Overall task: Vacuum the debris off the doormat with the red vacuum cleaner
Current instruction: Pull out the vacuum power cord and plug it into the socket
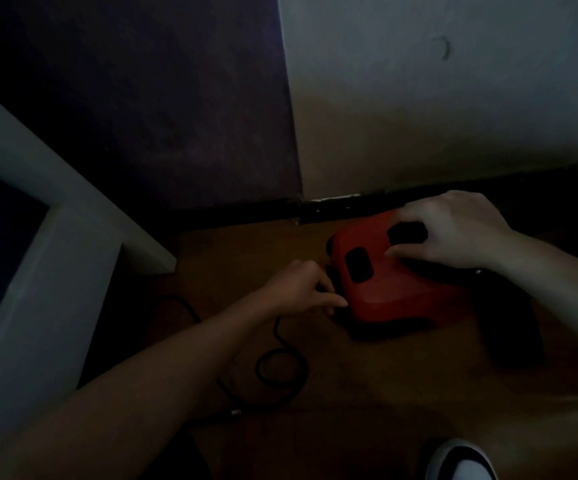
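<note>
The red vacuum cleaner [395, 285] sits on the brown floor close to the wall, with two black oval buttons on its top. My right hand [454, 230] rests on its far top end, fingers curved over one black button. My left hand [301, 289] is at the body's left side, where the black power cord [280, 362] leaves it; the fingers are curled there, seemingly pinching the cord. The cord loops across the floor toward me. No doormat is in view. The scene is very dark.
A white frame or furniture edge [38, 254] stands at the left. A dark panel [163, 116] and a pale wall [454, 98] rise behind, with a black baseboard [350, 206]. A black part [512, 327] lies right of the vacuum. A white shoe [460, 462] shows at the bottom.
</note>
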A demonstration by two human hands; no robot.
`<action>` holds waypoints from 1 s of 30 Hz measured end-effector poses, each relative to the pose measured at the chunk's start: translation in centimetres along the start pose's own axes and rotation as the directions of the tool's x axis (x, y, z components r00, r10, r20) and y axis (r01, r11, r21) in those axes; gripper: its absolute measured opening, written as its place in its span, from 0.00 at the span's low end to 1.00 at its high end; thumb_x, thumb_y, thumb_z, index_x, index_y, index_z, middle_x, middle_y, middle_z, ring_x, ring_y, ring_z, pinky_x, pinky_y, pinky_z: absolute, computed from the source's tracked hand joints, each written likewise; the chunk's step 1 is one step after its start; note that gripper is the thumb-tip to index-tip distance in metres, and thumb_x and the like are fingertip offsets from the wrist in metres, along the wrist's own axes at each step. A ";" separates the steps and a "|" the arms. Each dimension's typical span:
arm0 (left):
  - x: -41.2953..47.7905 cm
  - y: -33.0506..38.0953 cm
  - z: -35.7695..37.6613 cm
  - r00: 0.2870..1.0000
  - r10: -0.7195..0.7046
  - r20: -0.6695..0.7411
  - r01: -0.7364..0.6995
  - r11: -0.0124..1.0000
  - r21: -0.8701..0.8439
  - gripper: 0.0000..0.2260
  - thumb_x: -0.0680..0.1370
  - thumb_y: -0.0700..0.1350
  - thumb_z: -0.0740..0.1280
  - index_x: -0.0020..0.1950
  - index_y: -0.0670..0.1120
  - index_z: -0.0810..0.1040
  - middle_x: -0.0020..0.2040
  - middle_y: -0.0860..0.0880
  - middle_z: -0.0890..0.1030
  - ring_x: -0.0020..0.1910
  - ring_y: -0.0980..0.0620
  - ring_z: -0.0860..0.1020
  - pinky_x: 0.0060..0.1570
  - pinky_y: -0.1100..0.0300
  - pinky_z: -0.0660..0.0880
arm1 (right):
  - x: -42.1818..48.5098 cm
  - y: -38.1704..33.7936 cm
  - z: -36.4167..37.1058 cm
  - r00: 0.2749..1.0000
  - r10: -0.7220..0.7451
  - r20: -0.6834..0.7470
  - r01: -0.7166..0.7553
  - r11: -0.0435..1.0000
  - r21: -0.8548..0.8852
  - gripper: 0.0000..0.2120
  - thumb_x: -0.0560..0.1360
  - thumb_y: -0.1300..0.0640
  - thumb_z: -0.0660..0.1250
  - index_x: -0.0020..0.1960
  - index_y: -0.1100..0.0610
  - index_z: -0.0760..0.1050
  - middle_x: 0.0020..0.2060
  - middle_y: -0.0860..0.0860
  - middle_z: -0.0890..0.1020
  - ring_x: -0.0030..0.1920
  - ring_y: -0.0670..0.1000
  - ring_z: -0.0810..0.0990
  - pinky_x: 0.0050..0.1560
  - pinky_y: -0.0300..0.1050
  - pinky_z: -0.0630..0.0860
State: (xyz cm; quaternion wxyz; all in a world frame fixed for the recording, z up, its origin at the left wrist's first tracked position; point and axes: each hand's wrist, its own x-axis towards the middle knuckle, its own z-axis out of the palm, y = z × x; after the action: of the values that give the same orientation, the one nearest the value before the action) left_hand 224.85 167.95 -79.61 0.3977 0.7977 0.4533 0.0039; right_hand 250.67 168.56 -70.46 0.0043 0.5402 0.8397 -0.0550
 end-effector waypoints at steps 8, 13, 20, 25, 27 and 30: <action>0.3 -1.2 1.4 0.987 -0.118 0.106 0.146 0.938 -0.314 0.07 0.74 0.46 0.75 0.37 0.45 0.85 0.34 0.54 0.84 0.35 0.59 0.78 0.39 0.63 0.73 | -0.1 0.0 0.0 1.000 -0.004 -0.006 0.004 1.000 0.008 0.25 0.69 0.25 0.61 0.60 0.36 0.79 0.59 0.39 0.83 0.59 0.51 0.82 0.52 0.47 0.73; 0.7 -2.6 3.6 0.950 -0.205 0.236 0.256 0.943 -0.211 0.07 0.74 0.44 0.76 0.44 0.40 0.87 0.37 0.49 0.84 0.36 0.58 0.77 0.39 0.62 0.72 | 0.0 0.1 0.1 1.000 -0.002 0.013 0.002 1.000 0.005 0.26 0.69 0.25 0.61 0.61 0.36 0.78 0.61 0.40 0.83 0.61 0.53 0.81 0.53 0.47 0.73; 1.2 -6.2 5.2 0.874 -0.486 0.015 0.441 0.780 -0.444 0.09 0.76 0.35 0.71 0.37 0.44 0.82 0.37 0.45 0.82 0.34 0.51 0.78 0.37 0.60 0.75 | 0.2 0.4 0.4 1.000 -0.002 0.005 0.002 1.000 0.016 0.28 0.67 0.23 0.58 0.60 0.35 0.78 0.58 0.39 0.83 0.59 0.52 0.82 0.53 0.48 0.76; 1.7 -6.2 2.6 0.809 -0.573 -0.130 0.329 0.626 -0.708 0.14 0.80 0.31 0.64 0.65 0.34 0.73 0.46 0.41 0.80 0.28 0.59 0.78 0.30 0.66 0.73 | 0.1 0.4 0.4 1.000 0.003 0.004 -0.003 1.000 0.010 0.27 0.67 0.24 0.58 0.60 0.35 0.78 0.59 0.40 0.83 0.60 0.53 0.81 0.52 0.47 0.73; 1.7 -6.1 2.0 0.836 -0.531 -0.134 0.280 0.625 -0.729 0.18 0.80 0.31 0.63 0.70 0.36 0.69 0.52 0.38 0.79 0.35 0.56 0.80 0.32 0.66 0.75 | 0.1 0.4 0.5 1.000 0.006 0.007 -0.006 1.000 0.004 0.27 0.67 0.23 0.58 0.60 0.34 0.77 0.59 0.40 0.83 0.60 0.53 0.81 0.53 0.48 0.74; 1.7 -5.4 1.3 0.893 -0.444 -0.069 0.282 0.675 -0.682 0.28 0.78 0.34 0.68 0.76 0.49 0.63 0.58 0.39 0.80 0.43 0.50 0.80 0.45 0.60 0.78 | 0.2 0.5 0.6 1.000 0.002 0.006 -0.002 1.000 0.004 0.29 0.67 0.22 0.56 0.60 0.34 0.77 0.59 0.40 0.83 0.59 0.52 0.82 0.54 0.49 0.75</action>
State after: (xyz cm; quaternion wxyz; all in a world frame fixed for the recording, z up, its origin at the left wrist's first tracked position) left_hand 222.39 169.84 -84.57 0.5889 0.4937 0.6155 0.1749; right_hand 250.99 168.87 -71.08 0.0060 0.5410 0.8390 -0.0582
